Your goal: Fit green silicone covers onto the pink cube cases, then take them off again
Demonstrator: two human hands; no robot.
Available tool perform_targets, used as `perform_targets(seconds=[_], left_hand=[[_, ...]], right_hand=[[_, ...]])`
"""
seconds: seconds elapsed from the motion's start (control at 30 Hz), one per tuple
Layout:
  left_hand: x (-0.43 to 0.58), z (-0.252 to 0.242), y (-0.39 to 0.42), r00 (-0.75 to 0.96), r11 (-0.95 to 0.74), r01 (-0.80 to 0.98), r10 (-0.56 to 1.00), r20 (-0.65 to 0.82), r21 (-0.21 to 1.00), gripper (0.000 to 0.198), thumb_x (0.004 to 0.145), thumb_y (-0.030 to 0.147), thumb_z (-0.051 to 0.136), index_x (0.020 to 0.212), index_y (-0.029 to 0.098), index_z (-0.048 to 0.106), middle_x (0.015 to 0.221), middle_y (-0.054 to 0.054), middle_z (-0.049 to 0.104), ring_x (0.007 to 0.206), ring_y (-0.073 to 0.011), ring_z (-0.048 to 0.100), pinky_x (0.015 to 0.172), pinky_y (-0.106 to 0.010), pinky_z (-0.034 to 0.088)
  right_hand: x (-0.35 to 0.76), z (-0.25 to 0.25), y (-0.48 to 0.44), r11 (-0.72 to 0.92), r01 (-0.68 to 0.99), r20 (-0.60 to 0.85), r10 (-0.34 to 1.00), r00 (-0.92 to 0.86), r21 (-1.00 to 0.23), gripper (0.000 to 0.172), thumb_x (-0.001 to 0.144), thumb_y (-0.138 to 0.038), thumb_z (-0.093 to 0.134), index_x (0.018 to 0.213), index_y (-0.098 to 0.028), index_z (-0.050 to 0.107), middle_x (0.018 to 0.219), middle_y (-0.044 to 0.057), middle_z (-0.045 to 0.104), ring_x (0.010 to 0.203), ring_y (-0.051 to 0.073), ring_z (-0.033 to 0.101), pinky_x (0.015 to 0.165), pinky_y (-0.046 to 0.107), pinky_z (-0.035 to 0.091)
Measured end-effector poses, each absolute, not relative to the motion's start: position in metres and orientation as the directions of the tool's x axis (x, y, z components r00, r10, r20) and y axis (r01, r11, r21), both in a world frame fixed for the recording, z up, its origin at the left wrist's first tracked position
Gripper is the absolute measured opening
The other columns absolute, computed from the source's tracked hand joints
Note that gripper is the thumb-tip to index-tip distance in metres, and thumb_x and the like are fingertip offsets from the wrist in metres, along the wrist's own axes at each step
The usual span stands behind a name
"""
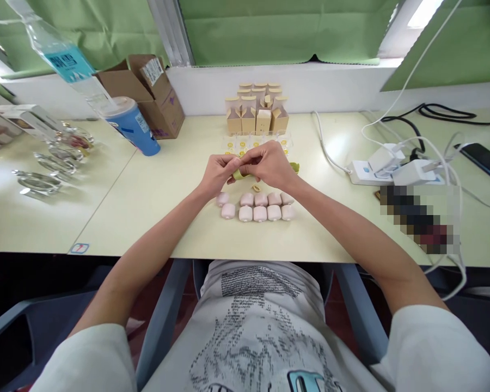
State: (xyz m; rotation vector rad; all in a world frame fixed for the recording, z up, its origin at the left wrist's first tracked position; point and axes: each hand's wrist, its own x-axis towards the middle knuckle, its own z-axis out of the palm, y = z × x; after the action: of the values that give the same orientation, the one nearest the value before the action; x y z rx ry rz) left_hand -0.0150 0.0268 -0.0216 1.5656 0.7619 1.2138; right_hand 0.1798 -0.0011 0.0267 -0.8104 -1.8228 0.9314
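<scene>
- Left hand [217,173]: raised just above the table, fingers curled in narrow, tips pinching one end of a small yellow-green piece [240,174].
- Right hand [269,163]: touching the left hand, fingers bent close over the same piece from the other side; thumb hidden.
- Yellow-green piece: held between the two hands, above the middle of the table [155,185]; its shape is mostly covered by fingers.
- Pink cases [260,213]: small and rounded, in two rows on the table just below the hands, touching one another.
- Small tan ring-shaped item [256,188]: lying at the back edge of the pink rows.
- Clear packets [255,144]: a flat row with yellow contents, just behind the hands.
- Small beige cartons [255,114]: upright and clustered near the wall, behind the packets.
- Blue cup [133,124]: with lid, to the left, beside an open cardboard box [151,87].
- Plastic water bottle [61,54]: tilted, far left.
- White power strip [365,173]: to the right, with adapters and cables plugged in.
- Dark phone [485,160]: far right, lying flat.
</scene>
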Motion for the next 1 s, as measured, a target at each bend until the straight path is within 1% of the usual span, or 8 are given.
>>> perform_targets(seconds=[0.13,0.3,0.43,0.63,0.73,0.83,0.93,1.0], left_hand=[[-0.015,-0.022,0.028,0.295,-0.352,-0.063,0.887,0.355,0.934,0.084,0.068,0.099,0.089,0.063,0.017,0.069,0.061,-0.001,0.057,0.049,-0.0064,0.043,0.043,-0.021,0.036],[-0.008,-0.017,0.022,0.264,-0.300,-0.110,0.911,0.319,0.948,0.082,0.068,0.097,0.090,0.067,0.017,0.073,0.062,-0.002,0.060,0.050,-0.0068,0.043,0.044,-0.022,0.034],[-0.007,-0.010,0.021,0.294,-0.260,-0.143,0.910,0.292,0.955,0.086,0.064,0.102,0.088,0.063,0.018,0.071,0.058,-0.003,0.059,0.047,-0.0075,0.043,0.043,-0.024,0.030],[-0.008,-0.006,0.018,0.375,-0.225,-0.116,0.892,0.252,0.968,0.087,0.064,0.103,0.088,0.063,0.017,0.071,0.058,-0.004,0.061,0.045,-0.0074,0.045,0.042,-0.024,0.028],[-0.009,-0.006,0.018,0.400,-0.213,-0.106,0.885,0.238,0.971,0.087,0.067,0.102,0.086,0.063,0.017,0.070,0.058,-0.004,0.060,0.045,-0.0074,0.044,0.042,-0.024,0.029],[-0.010,-0.005,0.018,0.400,-0.208,-0.102,0.887,0.232,0.973,0.087,0.065,0.103,0.087,0.061,0.018,0.067,0.056,-0.002,0.055,0.045,-0.0070,0.043,0.042,-0.024,0.030],[-0.012,-0.002,0.019,0.396,-0.219,-0.115,0.884,0.247,0.969,0.087,0.063,0.103,0.088,0.063,0.018,0.068,0.056,0.000,0.052,0.046,-0.0063,0.040,0.042,-0.024,0.030],[-0.014,0.000,0.019,0.408,-0.221,-0.123,0.878,0.252,0.968,0.087,0.064,0.103,0.088,0.063,0.018,0.067,0.057,0.000,0.051,0.046,-0.0063,0.040,0.043,-0.024,0.031]], right_hand=[[0.180,0.027,-0.002,0.470,0.161,0.389,0.845,-0.368,-0.868,0.016,0.078,-0.035,0.084,0.072,-0.020,0.081,0.060,-0.001,0.069,0.049,0.011,0.051,0.048,0.029,0.043],[0.176,0.027,-0.007,0.503,0.248,0.434,0.854,-0.286,-0.828,0.009,0.086,-0.023,0.078,0.078,-0.020,0.081,0.066,-0.002,0.072,0.051,0.011,0.053,0.057,0.030,0.050],[0.183,0.038,-0.004,0.560,0.248,0.440,0.801,-0.406,-0.791,0.009,0.085,-0.020,0.075,0.077,-0.021,0.080,0.070,-0.001,0.075,0.054,0.014,0.062,0.062,0.033,0.055],[0.199,0.056,-0.005,0.551,0.244,0.343,0.748,-0.569,-0.798,0.007,0.084,-0.025,0.079,0.081,-0.019,0.083,0.077,0.003,0.080,0.063,0.020,0.074,0.054,0.031,0.051],[0.202,0.057,-0.004,0.650,0.309,0.383,0.697,-0.607,-0.694,0.010,0.088,-0.019,0.073,0.080,-0.020,0.078,0.077,0.002,0.079,0.065,0.017,0.071,0.063,0.031,0.052],[0.201,0.054,-0.001,0.755,0.422,0.434,0.641,-0.633,-0.501,0.016,0.093,-0.012,0.067,0.081,-0.020,0.075,0.078,0.000,0.076,0.070,0.015,0.062,0.072,0.033,0.047],[0.200,0.052,-0.001,0.787,0.503,0.427,0.617,-0.661,-0.357,0.021,0.103,-0.012,0.064,0.094,-0.021,0.080,0.085,0.001,0.073,0.077,0.017,0.060,0.075,0.034,0.043],[0.199,0.053,-0.003,0.788,0.541,0.442,0.614,-0.654,-0.293,0.022,0.108,-0.015,0.063,0.103,-0.022,0.083,0.098,0.004,0.070,0.085,0.019,0.061,0.078,0.035,0.043]])
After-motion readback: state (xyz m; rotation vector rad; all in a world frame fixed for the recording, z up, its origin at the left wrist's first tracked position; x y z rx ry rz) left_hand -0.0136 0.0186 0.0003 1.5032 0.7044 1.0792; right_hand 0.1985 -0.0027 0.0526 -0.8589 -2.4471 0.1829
